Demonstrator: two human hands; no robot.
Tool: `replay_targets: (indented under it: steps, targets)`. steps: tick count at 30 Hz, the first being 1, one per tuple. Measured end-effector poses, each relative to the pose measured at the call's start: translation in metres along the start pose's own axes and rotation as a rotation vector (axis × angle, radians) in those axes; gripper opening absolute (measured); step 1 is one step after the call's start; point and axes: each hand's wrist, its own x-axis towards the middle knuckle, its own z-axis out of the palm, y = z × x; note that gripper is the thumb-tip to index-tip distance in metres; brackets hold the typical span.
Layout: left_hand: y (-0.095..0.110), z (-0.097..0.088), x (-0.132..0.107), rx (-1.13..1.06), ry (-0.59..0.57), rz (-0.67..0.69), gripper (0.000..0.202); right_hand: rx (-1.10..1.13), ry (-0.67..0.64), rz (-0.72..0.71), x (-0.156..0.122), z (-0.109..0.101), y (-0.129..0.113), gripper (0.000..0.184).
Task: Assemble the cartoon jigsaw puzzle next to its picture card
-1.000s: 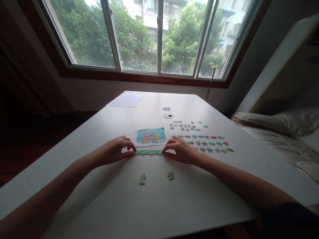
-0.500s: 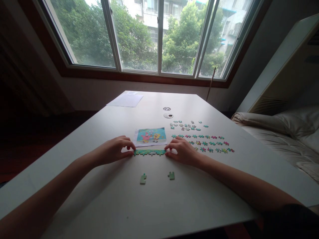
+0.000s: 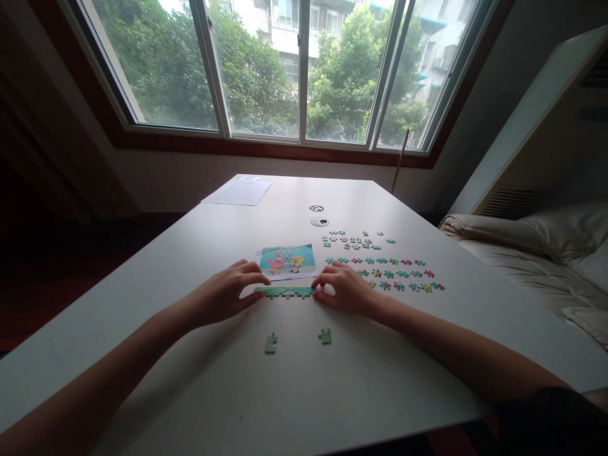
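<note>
left fingers inward; puzzle strip crosswise

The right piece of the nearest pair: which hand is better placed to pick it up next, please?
Probably the right hand: at the right end of the strip, it is nearer that piece than the left hand, at the other end.

Both arms forward; fingers curved

Single head-worn camera, sited above the near end of the white table, faces forward and down along its length; the window stands well apart, beyond the far edge.
</note>
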Motion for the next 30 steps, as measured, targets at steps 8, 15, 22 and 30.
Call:
replay_targets:
  steps: [8,15,22,30]
  targets:
    - [0.036,0.024,0.012,0.000,-0.030,0.115,0.032,-0.011,-0.005,0.013,0.003,-0.001,-0.001,0.012]
    - [0.036,0.024,0.012,0.071,-0.017,0.116,0.032,-0.027,-0.026,0.023,0.006,-0.003,-0.005,0.012]
    - [0.036,0.027,0.013,0.075,0.014,0.134,0.030,-0.003,-0.034,0.038,0.007,-0.004,-0.005,0.011]
    - [0.038,0.025,0.014,0.078,-0.022,0.118,0.030,0.104,0.008,0.067,0.010,0.000,-0.004,0.007]
